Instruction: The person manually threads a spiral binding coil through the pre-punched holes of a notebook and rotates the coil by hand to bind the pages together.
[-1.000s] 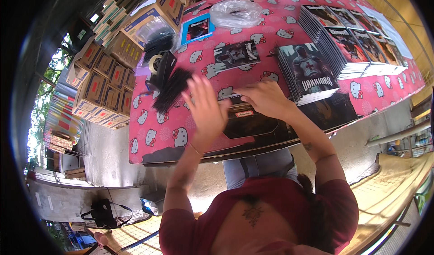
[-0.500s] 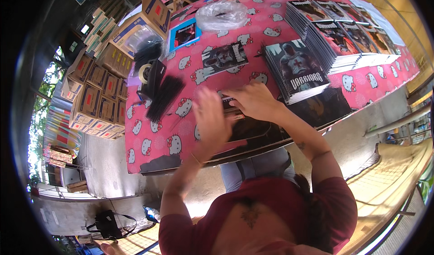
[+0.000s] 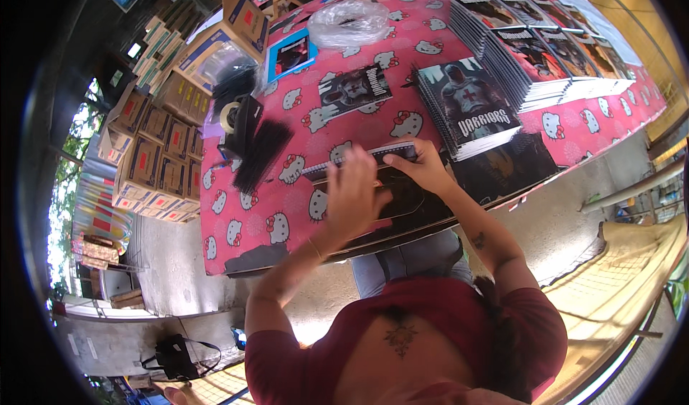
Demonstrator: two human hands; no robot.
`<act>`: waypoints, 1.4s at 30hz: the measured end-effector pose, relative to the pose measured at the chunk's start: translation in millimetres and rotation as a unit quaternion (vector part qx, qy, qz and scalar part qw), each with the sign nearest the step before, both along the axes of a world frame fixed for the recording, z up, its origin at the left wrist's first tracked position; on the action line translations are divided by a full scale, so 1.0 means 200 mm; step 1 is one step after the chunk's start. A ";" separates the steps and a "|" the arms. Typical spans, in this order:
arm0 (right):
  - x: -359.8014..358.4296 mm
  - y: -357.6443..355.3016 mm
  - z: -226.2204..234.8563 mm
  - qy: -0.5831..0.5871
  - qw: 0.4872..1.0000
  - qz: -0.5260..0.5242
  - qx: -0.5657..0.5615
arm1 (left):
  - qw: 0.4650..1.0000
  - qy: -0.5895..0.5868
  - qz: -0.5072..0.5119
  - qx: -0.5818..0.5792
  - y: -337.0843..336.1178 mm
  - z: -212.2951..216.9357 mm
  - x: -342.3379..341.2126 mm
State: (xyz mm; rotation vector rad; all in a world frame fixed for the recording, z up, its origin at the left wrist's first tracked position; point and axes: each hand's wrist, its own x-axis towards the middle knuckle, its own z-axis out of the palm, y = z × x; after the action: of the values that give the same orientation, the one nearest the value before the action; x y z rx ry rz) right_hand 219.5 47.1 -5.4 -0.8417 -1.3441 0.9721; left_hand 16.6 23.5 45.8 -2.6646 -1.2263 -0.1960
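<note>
A dark spiral-bound notebook (image 3: 391,151) lies near the front edge of the table, its coil along the far side. My right hand (image 3: 422,168) is closed on the right end of that coil, thumb on top. Over the left part of the notebook is my left hand (image 3: 352,200), blurred by motion, with fingers stretched out and thumb apart. Whether it touches the notebook cannot be made out. Just beyond lies a loose printed cover (image 3: 353,91) with a knight on it. To the right stands a stack of spiral notebooks (image 3: 470,100) with a knight cover.
Taller notebook stacks (image 3: 535,57) fill the far right. On the left are black binding coils (image 3: 262,157), a tape dispenser (image 3: 240,121) and a blue-edged print (image 3: 292,55). A clear plastic roll (image 3: 348,23) lies farther back. Cardboard boxes (image 3: 151,154) are piled beyond the table's left edge.
My left hand has shifted slightly right over the notebook. My right hand has moved a little right and nearer along the coil, exposing more of it.
</note>
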 end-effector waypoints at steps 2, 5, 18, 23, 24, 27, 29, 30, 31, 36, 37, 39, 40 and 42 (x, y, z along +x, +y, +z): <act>-0.06 0.00 -0.01 0.004 0.999 0.018 -0.028 | 0.994 0.014 0.027 0.108 0.11 0.12 0.01; -0.07 -0.01 -0.02 0.001 1.000 -0.004 -0.007 | 0.985 0.026 0.042 0.168 0.14 0.14 0.01; -0.02 -0.02 0.09 -0.085 0.987 0.104 -0.085 | 0.979 -0.089 0.011 0.184 0.27 0.16 -0.01; -0.04 0.01 0.00 -0.024 0.995 0.091 0.026 | 0.981 -0.084 -0.133 0.117 0.05 -0.13 -0.02; -0.04 -0.01 0.06 -0.054 0.995 0.087 0.005 | 0.983 -0.092 -0.084 0.136 0.13 0.04 0.02; -0.02 -0.03 0.05 -0.101 0.992 0.074 -0.007 | 0.987 -0.087 -0.086 0.103 0.18 0.05 0.04; -0.02 0.00 0.01 -0.092 0.993 0.068 0.020 | 0.985 -0.084 -0.150 0.027 -0.01 -0.07 0.02; -0.03 0.01 -0.01 -0.076 0.994 0.067 0.040 | 0.976 -0.116 -0.167 0.075 -0.02 -0.10 0.03; -0.03 0.02 -0.02 -0.060 0.994 0.066 0.060 | 0.979 -0.111 -0.145 0.087 0.03 -0.11 0.03; 0.00 -0.03 0.06 -0.123 0.990 0.049 -0.049 | 0.982 -0.149 -0.092 0.075 0.06 0.03 0.06; 0.00 -0.04 0.06 -0.104 0.993 0.038 -0.045 | 0.981 -0.159 -0.084 0.075 0.05 0.06 0.07; 0.03 -0.07 0.16 -0.081 0.995 0.055 -0.028 | 0.972 -0.207 -0.083 0.073 0.09 0.14 0.07; 0.05 -0.08 0.21 -0.070 0.995 0.064 -0.021 | 0.971 -0.214 -0.094 0.049 0.12 0.15 0.03; 0.16 -0.06 0.25 -0.084 0.989 0.101 -0.062 | 0.949 -0.275 -0.140 0.064 0.15 0.14 0.05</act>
State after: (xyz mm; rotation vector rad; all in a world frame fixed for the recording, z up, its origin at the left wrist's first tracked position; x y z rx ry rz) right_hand 251.3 35.0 44.1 -0.9100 -1.5489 1.1715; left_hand 25.7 54.2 74.3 -2.7425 -0.8962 -1.0843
